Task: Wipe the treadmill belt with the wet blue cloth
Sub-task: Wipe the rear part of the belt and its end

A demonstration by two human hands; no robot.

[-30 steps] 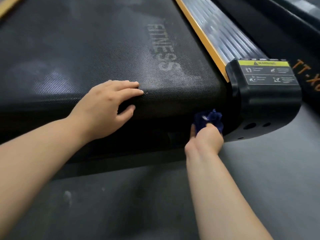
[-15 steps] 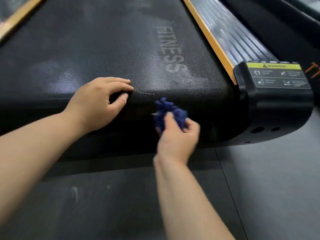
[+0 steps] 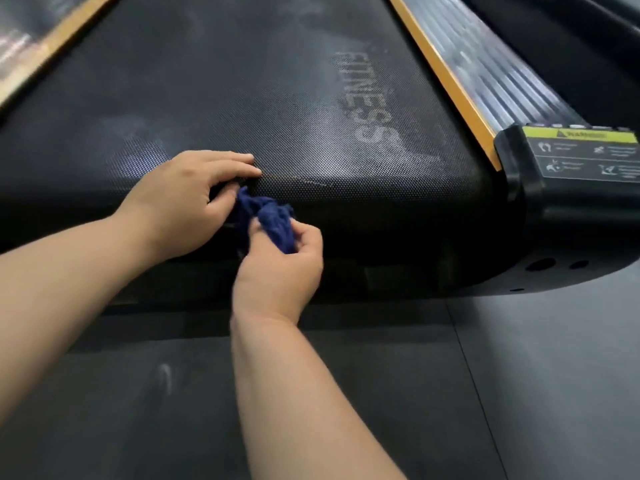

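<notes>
right now the cloth is a bunched blue wad at the belt's rounded rear edge, between my two hands; i cannot tell whether it touches the belt. the right hand pinches it from below, thumb against curled fingers. the left hand lies with its fingers pressed together on the edge of the belt, thumb tucked against the cloth's left tip; i cannot tell whether it grips that tip or only touches it. the belt shows pale hazy smears around the faded print and out to the left. to wipe well, i judge the wad should first be opened flatter, so more wet face meets the textured surface, then pressed down and drawn in long overlapping passes. to the right sit the yellow-trimmed rail and the black end cap with its warning label; grey floor lies below.
</notes>
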